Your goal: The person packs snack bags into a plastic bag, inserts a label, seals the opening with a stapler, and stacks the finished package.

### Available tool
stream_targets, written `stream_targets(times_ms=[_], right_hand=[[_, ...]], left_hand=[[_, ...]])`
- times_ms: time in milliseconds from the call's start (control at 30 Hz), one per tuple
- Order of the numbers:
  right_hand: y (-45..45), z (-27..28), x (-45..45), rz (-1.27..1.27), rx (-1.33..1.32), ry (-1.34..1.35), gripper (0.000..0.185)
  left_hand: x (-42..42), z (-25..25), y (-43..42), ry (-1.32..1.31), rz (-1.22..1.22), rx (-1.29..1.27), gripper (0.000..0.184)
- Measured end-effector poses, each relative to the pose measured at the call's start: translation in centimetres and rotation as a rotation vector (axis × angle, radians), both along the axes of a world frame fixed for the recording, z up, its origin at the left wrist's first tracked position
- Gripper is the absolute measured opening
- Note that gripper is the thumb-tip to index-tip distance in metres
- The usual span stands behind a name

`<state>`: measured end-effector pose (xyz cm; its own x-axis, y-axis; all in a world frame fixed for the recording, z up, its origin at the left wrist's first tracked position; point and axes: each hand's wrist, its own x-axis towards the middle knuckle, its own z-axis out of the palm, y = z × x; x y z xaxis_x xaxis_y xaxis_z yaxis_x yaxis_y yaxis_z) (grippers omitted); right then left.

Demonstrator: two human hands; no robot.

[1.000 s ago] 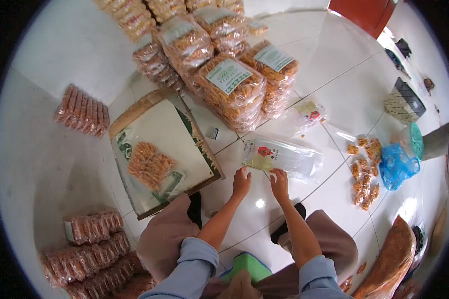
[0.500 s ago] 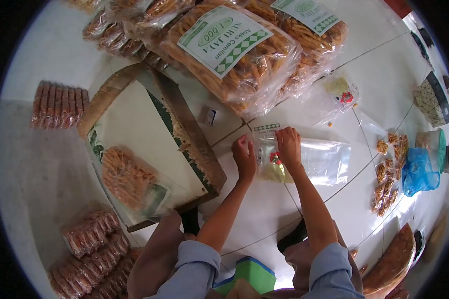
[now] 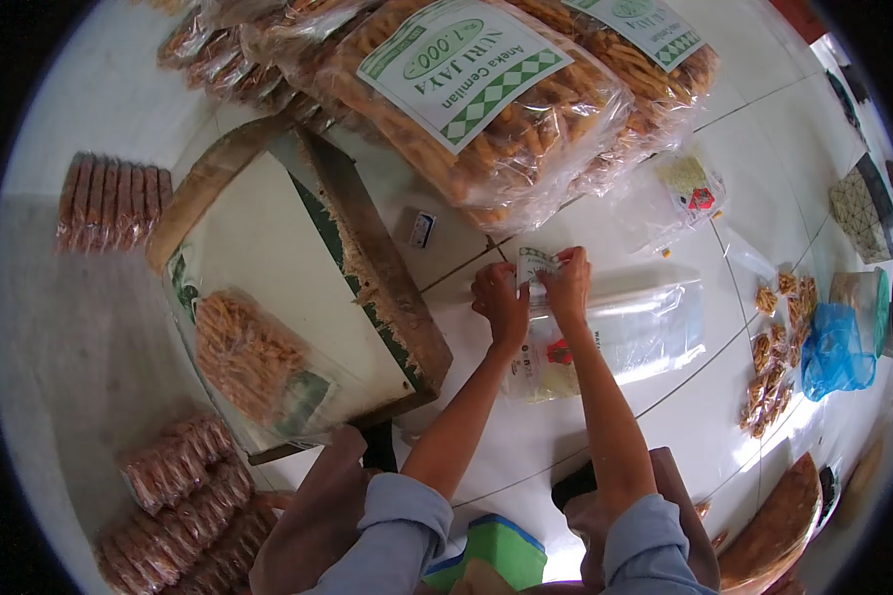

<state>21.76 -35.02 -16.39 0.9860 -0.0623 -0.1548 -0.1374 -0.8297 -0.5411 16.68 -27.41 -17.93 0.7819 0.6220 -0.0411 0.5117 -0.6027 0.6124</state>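
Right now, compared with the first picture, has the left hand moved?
Yes: the left hand has moved forward, nearer the small blue-and-white box.

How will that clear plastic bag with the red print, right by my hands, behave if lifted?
That clear plastic bag will probably flop, since it lies thin and flat. It looks unfilled, so it's likely light. Its glossy sheen suggests it may slip.

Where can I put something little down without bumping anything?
Bare floor shows between the big snack bags and the patterned box. The tray is bare too, above its snack bag in the picture. It's crowded at the left hand and right hand: a printed label between them, clear plastic alongside.
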Motion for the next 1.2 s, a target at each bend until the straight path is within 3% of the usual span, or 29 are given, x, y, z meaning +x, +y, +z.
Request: stream_targets(times_ms=[67, 133, 200, 333, 400, 433, 467, 500, 567, 633, 733, 833, 900, 967, 1000, 1067, 1100, 1167, 1200], right_hand=[[-1.1, 0.6, 0.7, 0.061, 0.593, 0.026, 0.038], [-1.8, 2.4, 1.0, 0.128, 0.615, -0.014, 0.035], [-2.8, 3.7, 1.5, 0.200, 0.571, -0.064, 0.032], [-5.5, 7.1, 1.6, 0.127, 0.621, -0.053, 0.027], [-6.1, 9.7, 1.6, 0.124, 0.679, -0.097, 0.025], [-5.8, 12.0, 1.4, 0.114, 0.731, -0.123, 0.023], [-6.3, 14.7, 1.2, 0.143, 0.539, -0.018, 0.021], [-5.8, 16.6, 0.6, 0.162, 0.554, -0.044, 0.021], [-4.5, 20.6, -1.0, 0.285, 0.939, -0.025, 0.028], [-3.0, 25.7, -3.2, 0.434, 0.920, 0.044, 0.034], [-0.1, 29.4, -5.4, 0.861, 0.614, 0.320, 0.028], [3.3, 30.4, -8.8, 0.942, 0.562, 0.184, 0.023], [4.7, 29.0, -10.7, 0.886, 0.497, 0.171, 0.023], [5.4, 24.8, -13.0, 0.485, 0.867, -0.112, 0.024], [5.5, 23.5, -15.0, 0.315, 0.978, -0.038, 0.027], [5.7, 18.9, -19.7, -0.007, 1.245, 0.081, 0.031], [5.8, 16.1, -21.6, -0.161, 1.403, 0.124, 0.033], [6.1, 13.1, -24.9, -0.401, 1.581, 0.337, 0.035], [6.4, 12.4, -25.6, -0.412, 1.569, 0.350, 0.035]], left_hand=[[0.1, 0.0, 0.4, -0.079, -0.035, -0.128, 0.039], [0.6, 1.1, 1.0, -0.165, -0.072, -0.253, 0.037], [1.0, 2.4, 1.0, -0.305, -0.091, -0.575, 0.024], [0.5, 7.0, 1.1, -0.495, -0.191, -0.535, 0.017], [-0.9, 10.7, 1.5, -0.497, -0.258, -0.640, 0.015], [-1.6, 12.3, 1.9, -0.522, -0.264, -0.621, 0.015], [-2.6, 13.9, 2.4, -0.501, -0.293, -0.501, 0.015], [-3.5, 15.8, 3.0, -0.480, -0.313, -0.378, 0.015], [-5.4, 20.1, 4.6, -0.464, -0.329, -0.428, 0.015], [-7.7, 24.2, 6.4, -0.445, -0.338, -0.480, 0.015], [-11.3, 29.1, 10.2, -0.498, -0.603, -0.198, 0.014], [-15.7, 31.6, 13.8, -0.526, -0.505, -0.165, 0.013], [-18.9, 31.0, 16.0, -0.661, -0.369, -0.181, 0.014], [-22.2, 28.2, 18.9, -0.811, -0.111, -0.089, 0.021], [-23.7, 26.2, 20.3, -0.818, -0.096, -0.093, 0.021], [-26.6, 22.4, 22.1, -0.544, -0.131, 0.085, 0.050], [-27.4, 21.6, 21.5, -0.537, -0.121, 0.077, 0.050], [-28.3, 20.0, 19.7, -0.439, -0.086, 0.206, 0.085], [-28.6, 19.6, 19.1, -0.268, -0.163, 0.242, 0.113]])
